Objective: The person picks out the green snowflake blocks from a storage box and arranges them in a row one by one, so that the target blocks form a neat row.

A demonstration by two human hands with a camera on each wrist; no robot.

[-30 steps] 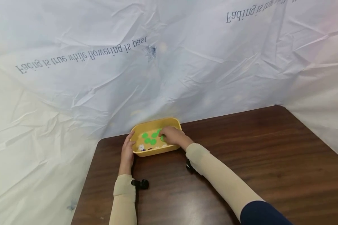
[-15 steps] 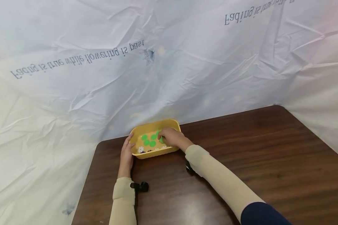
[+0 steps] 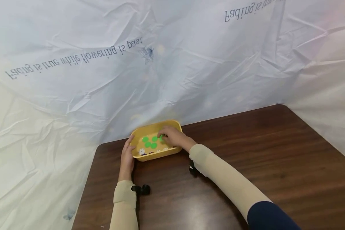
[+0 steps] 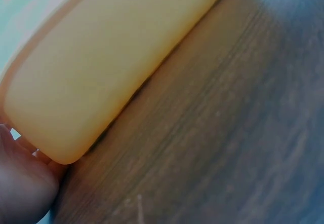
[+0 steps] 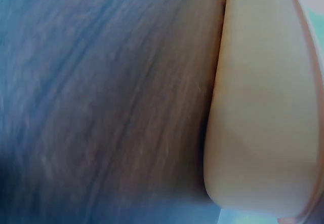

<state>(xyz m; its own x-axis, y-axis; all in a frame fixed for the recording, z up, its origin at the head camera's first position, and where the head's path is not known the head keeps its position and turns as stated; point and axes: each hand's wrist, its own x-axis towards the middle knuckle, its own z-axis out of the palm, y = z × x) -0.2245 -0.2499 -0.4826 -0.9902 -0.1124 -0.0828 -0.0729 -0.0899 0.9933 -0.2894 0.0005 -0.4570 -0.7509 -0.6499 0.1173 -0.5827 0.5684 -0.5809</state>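
A yellow plastic tray (image 3: 156, 156) with rounded corners stands at the table's far edge. My left hand (image 3: 127, 156) holds its left end, fingers along the outside and thumb over the rim. In the left wrist view, the tray's outer wall (image 4: 101, 67) fills the upper left, with part of the hand below it. Several flat green round pieces (image 3: 153, 145) lie on the tray floor. My right hand (image 3: 173, 136) reaches in from the right, fingers bent down over a green piece; its fingertips are partly hidden. The right wrist view shows just the tray's outer wall (image 5: 268, 97).
White flower-shaped pieces (image 3: 141, 151) and a few dark ones lie along the tray's near side, partly behind its wall. A brown wooden table (image 3: 233, 153) extends right and toward me. Printed white cloth (image 3: 166, 70) hangs behind the tray.
The right hand's fingers have shifted slightly left and away from me within the tray, covering a farther green piece. The left hand stays on the tray's end. The head view has turned slightly.
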